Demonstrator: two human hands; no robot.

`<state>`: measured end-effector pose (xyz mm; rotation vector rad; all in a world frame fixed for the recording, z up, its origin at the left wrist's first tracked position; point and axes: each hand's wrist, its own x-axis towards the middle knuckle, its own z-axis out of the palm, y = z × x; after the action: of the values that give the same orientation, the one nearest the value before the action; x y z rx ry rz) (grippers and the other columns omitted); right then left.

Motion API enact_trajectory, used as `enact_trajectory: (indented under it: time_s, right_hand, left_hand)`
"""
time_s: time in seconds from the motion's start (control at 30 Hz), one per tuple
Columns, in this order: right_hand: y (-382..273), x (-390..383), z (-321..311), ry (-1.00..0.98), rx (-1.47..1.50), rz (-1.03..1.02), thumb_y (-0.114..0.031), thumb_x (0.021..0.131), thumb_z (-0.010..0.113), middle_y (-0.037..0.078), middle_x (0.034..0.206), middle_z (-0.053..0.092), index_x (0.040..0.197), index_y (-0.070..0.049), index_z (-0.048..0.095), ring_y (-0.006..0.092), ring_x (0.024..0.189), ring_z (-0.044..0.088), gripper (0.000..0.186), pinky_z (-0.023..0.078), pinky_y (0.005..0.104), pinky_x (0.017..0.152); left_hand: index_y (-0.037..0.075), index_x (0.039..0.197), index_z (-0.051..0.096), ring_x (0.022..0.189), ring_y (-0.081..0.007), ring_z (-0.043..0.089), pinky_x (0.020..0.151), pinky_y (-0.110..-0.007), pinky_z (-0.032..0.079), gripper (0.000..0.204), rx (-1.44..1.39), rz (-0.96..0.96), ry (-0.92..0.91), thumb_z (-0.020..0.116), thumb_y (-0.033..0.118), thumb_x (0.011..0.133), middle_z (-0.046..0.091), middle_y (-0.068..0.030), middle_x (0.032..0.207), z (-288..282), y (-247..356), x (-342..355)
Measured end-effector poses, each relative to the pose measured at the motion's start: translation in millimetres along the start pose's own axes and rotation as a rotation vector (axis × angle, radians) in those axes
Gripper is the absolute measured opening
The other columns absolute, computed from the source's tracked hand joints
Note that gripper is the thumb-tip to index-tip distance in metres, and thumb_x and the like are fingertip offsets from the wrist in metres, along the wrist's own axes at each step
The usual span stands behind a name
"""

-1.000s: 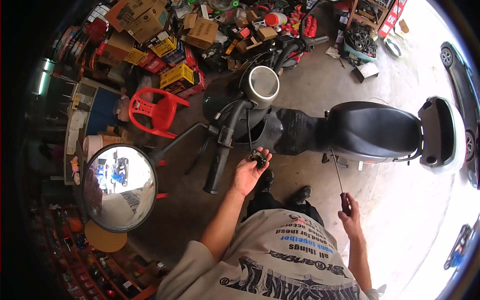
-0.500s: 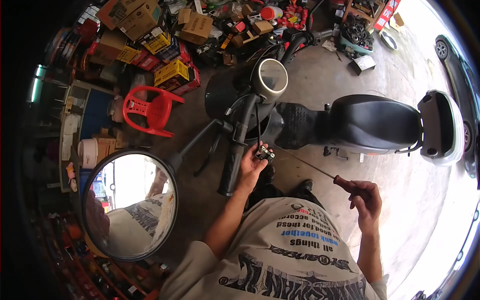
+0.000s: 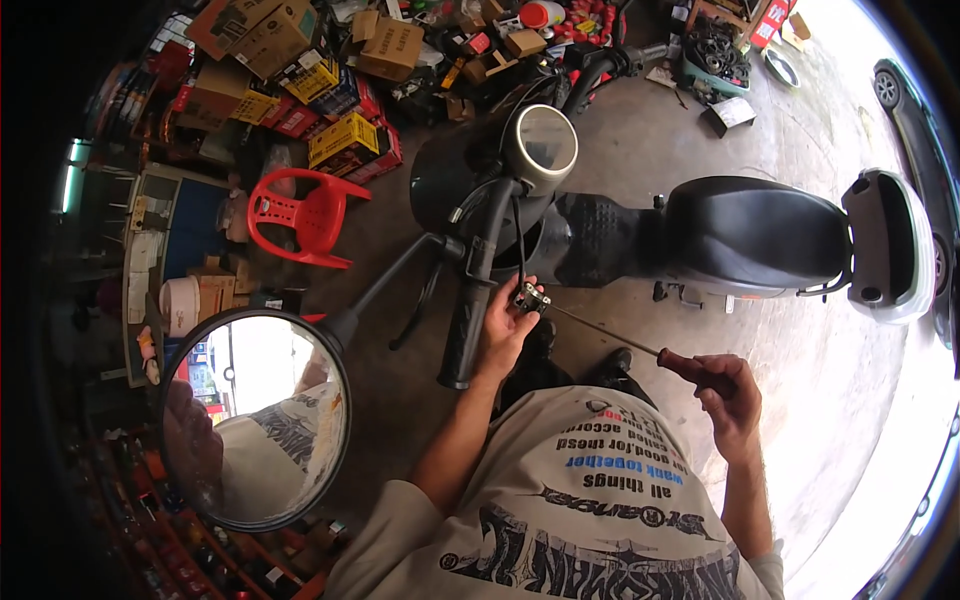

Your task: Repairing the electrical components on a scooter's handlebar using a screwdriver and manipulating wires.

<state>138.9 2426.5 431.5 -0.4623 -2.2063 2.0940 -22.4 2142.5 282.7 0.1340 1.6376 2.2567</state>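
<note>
Black metal, small and boxy: switch block point(image 3: 531, 297) pinched in left hand point(image 3: 505, 325), just right of the handlebar grip point(image 3: 462, 335) and below the round gauge point(image 3: 540, 142) of the scooter point(image 3: 720, 235). Clenched around a dark red handle, right hand point(image 3: 728, 402) with long screwdriver point(image 3: 610, 333). Thin shaft running up-left, tip touching or just short of the block. Nearer by far, left hand. Round mirror point(image 3: 255, 415) lower left.
</note>
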Motion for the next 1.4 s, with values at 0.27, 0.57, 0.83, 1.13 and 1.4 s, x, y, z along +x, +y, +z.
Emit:
enact_trajectory:
  time_s: [0.27,0.57,0.83,1.13,1.4]
  right_hand:
    - [-9.2,-2.2,-2.5,-0.044,-0.018,-0.023,-0.008,0.089,0.06,0.016,0.11,0.062,0.109,0.004,0.051,0.0223,0.102,0.062,0.025,0.046,0.0315,0.092]
    - [-14.1,-5.2,-3.3,-0.01,-0.146,-0.076,-0.005,0.085,0.06,0.018,0.109,0.06,0.105,0.004,0.053,0.0241,0.099,0.062,0.023,0.049,0.0318,0.087]
    - [-13.0,-6.7,-1.3,-0.006,-0.152,-0.063,-0.004,0.085,0.06,0.018,0.109,0.06,0.105,0.004,0.053,0.0241,0.099,0.063,0.023,0.05,0.0317,0.086]
    - [-12.8,-5.8,0.5,0.001,-0.162,-0.081,0.0,0.082,0.059,0.018,0.108,0.06,0.104,0.004,0.053,0.0243,0.098,0.063,0.023,0.05,0.032,0.085]
    - [-16.3,-5.5,1.2,0.005,-0.174,-0.07,0.004,0.078,0.059,0.018,0.107,0.06,0.104,0.003,0.054,0.0255,0.099,0.062,0.026,0.05,0.0324,0.085]
  left_hand:
    - [0.001,0.142,0.035,0.123,-0.0222,0.052,0.106,-0.034,0.041,0.062,0.003,-0.004,0.022,0.053,-0.014,0.085,0.048,-0.0136,0.137,-2.5,-0.5,-0.9]
    - [0.001,0.143,0.034,0.119,-0.0228,0.055,0.104,-0.034,0.043,0.061,0.018,-0.008,0.037,0.052,-0.014,0.086,0.047,-0.0142,0.137,-3.1,-0.3,-0.2]
    - [0.002,0.142,0.035,0.119,-0.0222,0.055,0.104,-0.034,0.043,0.061,0.042,0.0,0.03,0.051,-0.014,0.086,0.048,-0.0138,0.137,-4.4,-0.8,0.4]
    - [0.002,0.142,0.035,0.12,-0.0219,0.055,0.105,-0.032,0.043,0.061,0.013,-0.016,0.035,0.051,-0.015,0.085,0.048,-0.0137,0.137,-3.3,0.2,0.6]
    - [0.002,0.142,0.035,0.121,-0.0221,0.054,0.105,-0.032,0.042,0.061,0.03,-0.015,0.038,0.051,-0.015,0.085,0.047,-0.0139,0.137,-1.7,1.7,0.7]
